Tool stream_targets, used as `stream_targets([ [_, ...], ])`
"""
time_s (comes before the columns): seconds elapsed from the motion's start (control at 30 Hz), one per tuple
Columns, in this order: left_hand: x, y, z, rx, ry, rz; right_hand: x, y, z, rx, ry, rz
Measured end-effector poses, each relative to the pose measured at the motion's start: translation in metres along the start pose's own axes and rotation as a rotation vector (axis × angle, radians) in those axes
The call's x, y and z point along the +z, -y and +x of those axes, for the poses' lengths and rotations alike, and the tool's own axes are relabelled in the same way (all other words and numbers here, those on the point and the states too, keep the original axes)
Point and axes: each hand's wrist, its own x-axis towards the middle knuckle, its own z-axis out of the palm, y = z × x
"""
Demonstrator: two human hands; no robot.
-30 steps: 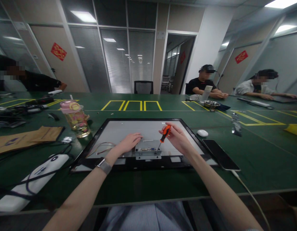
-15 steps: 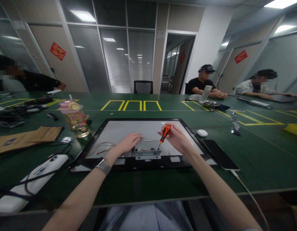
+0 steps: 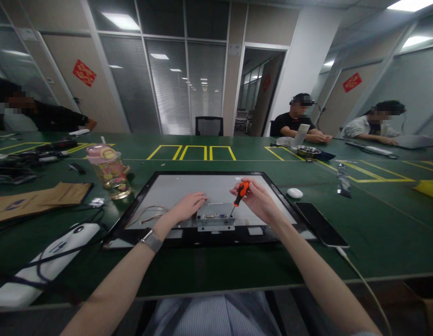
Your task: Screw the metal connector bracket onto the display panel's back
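Note:
A flat display panel (image 3: 174,186) with a black frame lies face-down or back-up on the green table; I cannot tell which. Near its front edge sits a metal bracket (image 3: 216,223) with connector ports along its side. Pinched in my right hand (image 3: 257,198) is an orange-and-black screwdriver (image 3: 242,192), tilted, its tip down at the right end of the bracket. My left hand (image 3: 190,205) lies flat, fingers stretched out, with the fingertips by the bracket's left corner. Thin loose wires (image 3: 149,214) lie on the panel, left of that hand.
Right of the panel are a phone (image 3: 321,224) on a charging cable and a white earbud case (image 3: 295,193). To the left stand a pink-lidded drink bottle (image 3: 109,170), a paper bag (image 3: 41,200) and a white power strip (image 3: 51,261) with black cables. Other people sit across the table.
Both hands and the screwdriver stay almost where they were; the screwdriver tip is still at the bracket's right end. At far right, a person's laptop lid appears shifted.

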Motion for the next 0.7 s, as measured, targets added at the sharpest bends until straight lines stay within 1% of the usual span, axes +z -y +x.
stream_targets([
  [0.17,-0.0013,-0.0017,-0.0004,-0.015,0.008,0.003,0.0004,0.0007,-0.0006,0.019,-0.013,-0.071],
  [0.23,-0.0009,-0.0010,-0.0003,-0.018,0.014,0.002,-0.0002,-0.0002,-0.0004,0.002,-0.056,-0.092],
  [0.4,0.0000,0.0009,-0.0005,-0.016,0.011,-0.002,-0.0036,-0.0041,0.0023,-0.076,-0.209,-0.131],
  [0.47,-0.0001,0.0013,-0.0007,-0.012,0.011,-0.005,-0.0044,-0.0057,0.0034,-0.093,-0.237,-0.183],
  [0.57,-0.0002,0.0017,-0.0007,-0.014,0.011,-0.003,-0.0033,-0.0068,0.0040,-0.113,-0.223,-0.220],
  [0.7,0.0003,0.0020,-0.0003,-0.012,0.011,0.001,0.0002,-0.0048,0.0035,-0.091,-0.174,-0.116],
])
